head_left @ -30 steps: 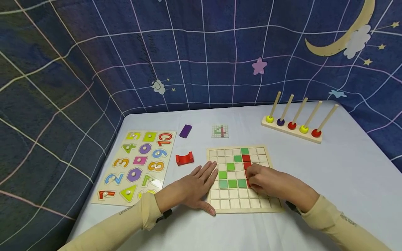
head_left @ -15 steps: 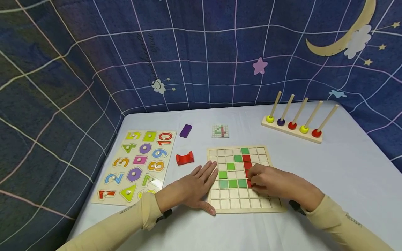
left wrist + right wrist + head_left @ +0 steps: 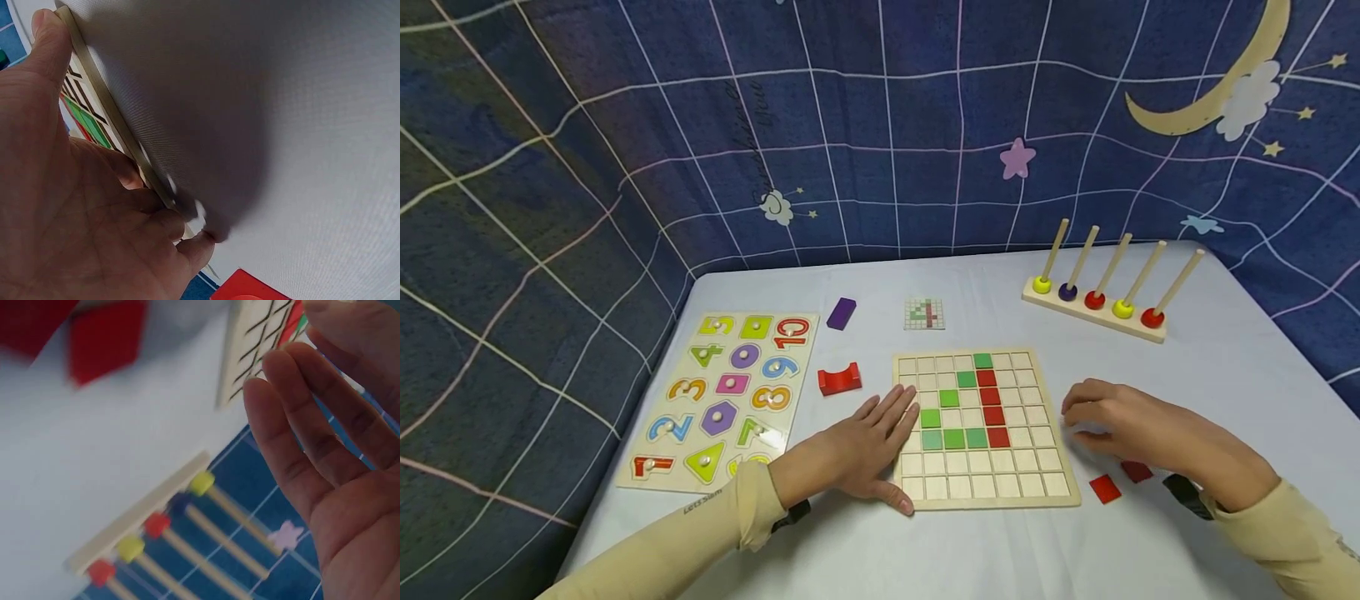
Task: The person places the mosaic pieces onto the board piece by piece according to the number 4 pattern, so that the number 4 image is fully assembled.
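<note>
A wooden grid board lies flat on the table. Green tiles form a slanting line and a row on it, beside a column of red tiles. My left hand rests with straight fingers along the board's left edge, its thumb at the near corner. To the right of the board, my right hand hovers over the table with loosely bent fingers; its palm shows nothing held in the right wrist view. Two loose red tiles, one nearer and one partly under the wrist, lie below it.
A number puzzle board lies at left. Between it and the grid are a red arch block and a purple block. A small pattern card lies behind the grid. A peg stand with beads is back right.
My right hand has left the red column and moved right, off the board. The red column and two loose red tiles now show. My left hand has stayed in place.
</note>
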`<state>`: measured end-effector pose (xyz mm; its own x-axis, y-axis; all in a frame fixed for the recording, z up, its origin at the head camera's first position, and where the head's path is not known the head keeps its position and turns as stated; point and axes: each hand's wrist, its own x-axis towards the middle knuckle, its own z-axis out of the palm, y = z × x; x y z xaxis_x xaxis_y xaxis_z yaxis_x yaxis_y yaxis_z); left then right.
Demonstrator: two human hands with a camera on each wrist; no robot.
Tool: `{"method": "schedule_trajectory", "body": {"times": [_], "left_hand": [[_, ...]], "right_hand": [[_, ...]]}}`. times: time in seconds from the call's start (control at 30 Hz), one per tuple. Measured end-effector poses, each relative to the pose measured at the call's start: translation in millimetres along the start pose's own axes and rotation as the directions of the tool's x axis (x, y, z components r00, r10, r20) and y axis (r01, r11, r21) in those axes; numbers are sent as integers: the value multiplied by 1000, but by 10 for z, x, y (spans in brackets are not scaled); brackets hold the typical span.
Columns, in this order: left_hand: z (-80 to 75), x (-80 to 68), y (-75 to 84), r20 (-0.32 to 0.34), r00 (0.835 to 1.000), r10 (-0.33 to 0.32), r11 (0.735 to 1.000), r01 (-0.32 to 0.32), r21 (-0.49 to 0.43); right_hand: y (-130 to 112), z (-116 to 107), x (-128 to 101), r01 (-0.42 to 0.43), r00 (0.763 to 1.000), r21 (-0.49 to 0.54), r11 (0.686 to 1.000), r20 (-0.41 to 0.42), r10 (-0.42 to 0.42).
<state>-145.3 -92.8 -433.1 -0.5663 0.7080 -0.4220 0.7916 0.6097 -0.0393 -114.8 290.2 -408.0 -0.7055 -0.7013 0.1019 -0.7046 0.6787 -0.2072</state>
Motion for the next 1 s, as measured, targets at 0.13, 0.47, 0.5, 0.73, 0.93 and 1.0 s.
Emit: {"method": "schedule_trajectory", "body": {"times": [0.13,0.47,0.5,0.73,0.93,1.0], "left_hand": [[2,-1,-1,-4,1000,1,1000,-1,2],[-13,-25,-2,-12,1000,-6,1000,6,-10],[-14,-28,-4,-15,1000,-6,1000,6,-11],[-16,-27,-5,-8,1000,1,1000,-1,-11],[-7,-16,2,-5,1000,-2,1000,2,-5],[-3,-14,1,-5,1000,-3,1000,3,-2]], "right_hand": [[98,-22,-157,-133,985,10,991,117,131],[181,159,-345,-136,981,20,990,140,132],[182,167,-346,-128,983,18,992,132,125],[145,177,-302,-138,980,22,990,147,133],[27,175,-165,-60,993,47,997,104,55],[-21,183,-105,-11,997,34,999,74,9]]}}
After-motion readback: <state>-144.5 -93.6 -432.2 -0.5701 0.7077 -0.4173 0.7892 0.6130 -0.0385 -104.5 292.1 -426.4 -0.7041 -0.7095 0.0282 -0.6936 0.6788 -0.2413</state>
